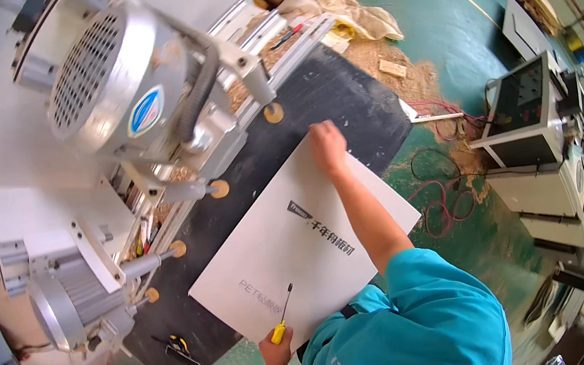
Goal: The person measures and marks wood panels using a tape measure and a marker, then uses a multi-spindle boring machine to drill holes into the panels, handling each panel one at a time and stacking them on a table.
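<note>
A large white board (pixel 277 237) with dark printing lies tilted across a black worktop (pixel 361 90), its near end reaching my waist. My right hand (pixel 328 144) is at the board's far corner, fingers closed over its edge. Low at the board's near left side, my left hand (pixel 276 345) is closed round the yellow handle of a screwdriver (pixel 279 332). The screwdriver's thin shaft points up over the board, dark tip uppermost. My fingertips under the board's edge are hidden.
Grey machine motors (pixel 121 79) stand along the worktop's left side, with round tan pads (pixel 218 188) on rods. A tape measure (pixel 178 343) is at the worktop's near end. Red hoses (pixel 449 209) coil on the green floor beside a control cabinet (pixel 519 102). Sawdust (pixel 416 83) lies beyond.
</note>
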Available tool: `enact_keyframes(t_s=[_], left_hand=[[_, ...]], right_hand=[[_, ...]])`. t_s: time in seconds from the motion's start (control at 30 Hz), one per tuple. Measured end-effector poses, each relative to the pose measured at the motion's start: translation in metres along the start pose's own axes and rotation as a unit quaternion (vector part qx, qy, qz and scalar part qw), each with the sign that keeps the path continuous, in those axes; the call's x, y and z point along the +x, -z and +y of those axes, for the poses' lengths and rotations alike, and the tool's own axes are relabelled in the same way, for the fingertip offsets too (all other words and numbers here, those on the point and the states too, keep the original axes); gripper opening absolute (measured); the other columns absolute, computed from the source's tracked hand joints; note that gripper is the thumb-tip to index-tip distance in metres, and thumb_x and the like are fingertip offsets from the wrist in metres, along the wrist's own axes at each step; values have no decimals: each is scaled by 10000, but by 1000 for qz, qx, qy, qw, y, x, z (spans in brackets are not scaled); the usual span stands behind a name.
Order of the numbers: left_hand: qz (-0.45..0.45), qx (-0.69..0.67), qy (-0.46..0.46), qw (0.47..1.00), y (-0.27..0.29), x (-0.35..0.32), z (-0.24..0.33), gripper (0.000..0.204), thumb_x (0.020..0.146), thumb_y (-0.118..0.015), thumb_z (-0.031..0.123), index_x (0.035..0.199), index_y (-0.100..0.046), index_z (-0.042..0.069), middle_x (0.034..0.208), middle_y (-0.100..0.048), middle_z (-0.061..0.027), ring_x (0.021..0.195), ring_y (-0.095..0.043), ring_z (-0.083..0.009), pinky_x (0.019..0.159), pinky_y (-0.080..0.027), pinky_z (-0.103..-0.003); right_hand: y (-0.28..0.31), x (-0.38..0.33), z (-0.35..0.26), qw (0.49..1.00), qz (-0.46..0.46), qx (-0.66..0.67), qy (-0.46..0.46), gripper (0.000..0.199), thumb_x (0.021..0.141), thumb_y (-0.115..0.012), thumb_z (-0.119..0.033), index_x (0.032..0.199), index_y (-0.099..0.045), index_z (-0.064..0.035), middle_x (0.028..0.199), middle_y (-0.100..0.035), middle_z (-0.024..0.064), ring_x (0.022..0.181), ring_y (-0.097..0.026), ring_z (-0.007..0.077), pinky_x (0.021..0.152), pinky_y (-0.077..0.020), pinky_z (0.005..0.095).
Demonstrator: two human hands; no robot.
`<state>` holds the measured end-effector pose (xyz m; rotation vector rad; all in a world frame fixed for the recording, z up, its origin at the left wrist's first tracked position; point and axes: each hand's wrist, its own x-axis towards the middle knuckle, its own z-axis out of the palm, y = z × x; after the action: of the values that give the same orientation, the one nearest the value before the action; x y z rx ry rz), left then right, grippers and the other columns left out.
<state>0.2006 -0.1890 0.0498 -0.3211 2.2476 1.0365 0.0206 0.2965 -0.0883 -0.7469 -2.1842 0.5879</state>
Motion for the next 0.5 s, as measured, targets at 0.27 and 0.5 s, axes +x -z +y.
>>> enact_keyframes(t_s=[0.27, 0.5], left_hand=[[9, 115, -3, 993, 39, -4, -19, 410, 778, -758, 437, 921, -730, 54, 693, -661, -163, 624, -658, -299, 621, -507, -390], [44, 8, -25, 999, 102, -9, -102, 372, 791, -752, 411, 870, -709, 49, 666, -649, -145, 618, -653, -284, 600, -493, -390]], right_hand=[[-33, -85, -118, 991, -134, 0, -11, 81, 877, -634, -141, 896, -679, -75, 851, -611, 117, 765, -624, 343, 660, -520, 437], [-45, -110, -126, 995, -84, -5, -54, 114, 879, -620, -139, 952, -675, -72, 951, -656, 121, 886, -640, 312, 782, -516, 414]])
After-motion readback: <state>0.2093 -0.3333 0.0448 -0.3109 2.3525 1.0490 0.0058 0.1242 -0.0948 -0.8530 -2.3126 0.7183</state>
